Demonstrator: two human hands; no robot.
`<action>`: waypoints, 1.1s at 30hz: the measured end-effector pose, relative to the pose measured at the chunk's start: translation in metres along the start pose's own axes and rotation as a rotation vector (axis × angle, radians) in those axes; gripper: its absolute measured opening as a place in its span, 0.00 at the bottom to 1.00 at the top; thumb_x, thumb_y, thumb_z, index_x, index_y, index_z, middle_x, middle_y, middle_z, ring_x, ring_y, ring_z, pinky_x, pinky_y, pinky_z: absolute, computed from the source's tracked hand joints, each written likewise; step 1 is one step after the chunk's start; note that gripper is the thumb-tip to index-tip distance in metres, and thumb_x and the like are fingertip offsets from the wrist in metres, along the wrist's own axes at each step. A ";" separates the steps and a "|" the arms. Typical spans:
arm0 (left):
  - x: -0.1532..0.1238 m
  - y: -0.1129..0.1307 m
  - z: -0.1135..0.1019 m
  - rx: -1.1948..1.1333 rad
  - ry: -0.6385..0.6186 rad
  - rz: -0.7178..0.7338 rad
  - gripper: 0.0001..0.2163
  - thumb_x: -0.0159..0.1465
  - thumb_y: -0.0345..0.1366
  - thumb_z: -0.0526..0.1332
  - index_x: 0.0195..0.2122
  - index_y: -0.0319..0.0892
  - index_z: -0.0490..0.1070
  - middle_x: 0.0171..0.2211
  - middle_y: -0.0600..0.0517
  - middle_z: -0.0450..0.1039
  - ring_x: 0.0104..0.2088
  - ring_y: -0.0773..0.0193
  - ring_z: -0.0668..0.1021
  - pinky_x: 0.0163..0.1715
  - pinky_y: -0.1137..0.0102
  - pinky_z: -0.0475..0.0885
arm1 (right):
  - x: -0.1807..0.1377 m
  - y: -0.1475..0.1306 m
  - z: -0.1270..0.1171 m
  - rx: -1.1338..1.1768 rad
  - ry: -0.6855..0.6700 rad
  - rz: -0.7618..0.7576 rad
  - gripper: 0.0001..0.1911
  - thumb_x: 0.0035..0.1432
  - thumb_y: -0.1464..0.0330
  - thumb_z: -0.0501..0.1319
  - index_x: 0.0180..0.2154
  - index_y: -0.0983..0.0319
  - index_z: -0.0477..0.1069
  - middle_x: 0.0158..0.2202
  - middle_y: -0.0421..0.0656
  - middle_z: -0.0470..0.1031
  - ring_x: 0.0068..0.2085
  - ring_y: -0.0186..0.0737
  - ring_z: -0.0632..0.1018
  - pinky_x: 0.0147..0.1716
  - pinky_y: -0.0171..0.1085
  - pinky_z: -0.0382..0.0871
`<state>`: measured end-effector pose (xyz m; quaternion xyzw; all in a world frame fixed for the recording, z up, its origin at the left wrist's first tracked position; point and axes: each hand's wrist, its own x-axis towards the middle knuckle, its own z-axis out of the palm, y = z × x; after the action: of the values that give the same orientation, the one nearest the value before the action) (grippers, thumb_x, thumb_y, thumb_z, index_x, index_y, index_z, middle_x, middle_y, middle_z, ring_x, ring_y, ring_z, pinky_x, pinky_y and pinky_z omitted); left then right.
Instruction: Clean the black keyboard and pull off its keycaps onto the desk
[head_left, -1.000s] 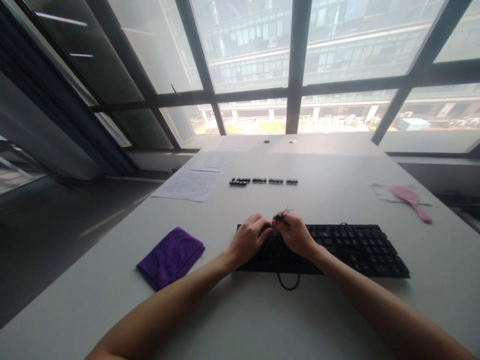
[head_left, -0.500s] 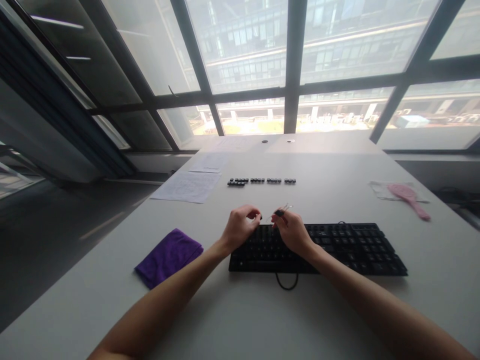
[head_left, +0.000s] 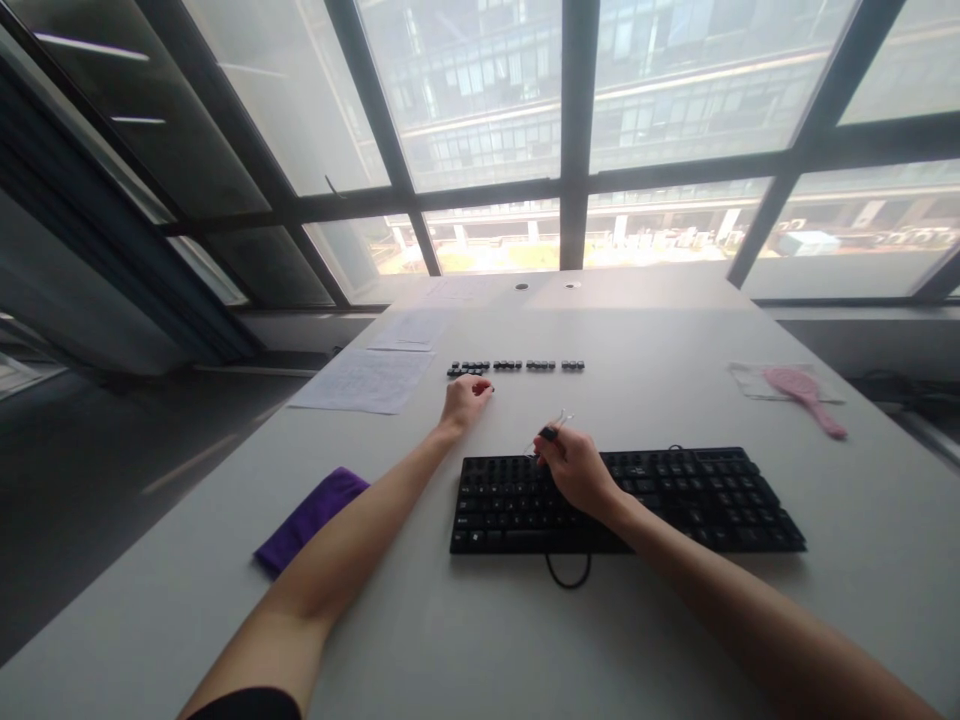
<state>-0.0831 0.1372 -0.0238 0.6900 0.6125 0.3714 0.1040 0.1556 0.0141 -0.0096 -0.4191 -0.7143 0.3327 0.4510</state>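
Note:
A black keyboard (head_left: 675, 495) lies on the white table (head_left: 525, 640) in front of me. My right hand (head_left: 574, 465) hovers over its upper left part, closed on a small wire keycap puller (head_left: 551, 430) with a black grip. My left hand (head_left: 465, 400) reaches forward past the keyboard, fingers pinched on a small dark keycap, just short of a row of removed black keycaps (head_left: 517, 366) laid out on the table.
A purple cloth (head_left: 307, 515) lies left of the keyboard, partly behind my left forearm. Printed sheets (head_left: 364, 380) sit at the far left. A pink hairbrush (head_left: 802, 395) rests on a clear bag at the right. The keyboard's cable loops at its front edge.
My left hand left the keyboard and moved forward toward the row of loose keycaps, pinching a small dark piece. My right hand stayed over the keyboard with the puller.

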 end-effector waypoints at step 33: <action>0.017 -0.001 0.016 0.302 0.040 -0.375 0.08 0.59 0.44 0.66 0.33 0.46 0.81 0.37 0.45 0.81 0.39 0.53 0.80 0.41 0.64 0.73 | -0.002 -0.002 -0.001 -0.014 -0.064 -0.008 0.13 0.66 0.65 0.56 0.28 0.61 0.67 0.24 0.39 0.72 0.27 0.36 0.71 0.30 0.34 0.61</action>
<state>-0.0745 0.1577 -0.0292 0.5646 0.7804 0.2633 0.0545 0.1565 0.0113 -0.0084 -0.4087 -0.7322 0.3391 0.4265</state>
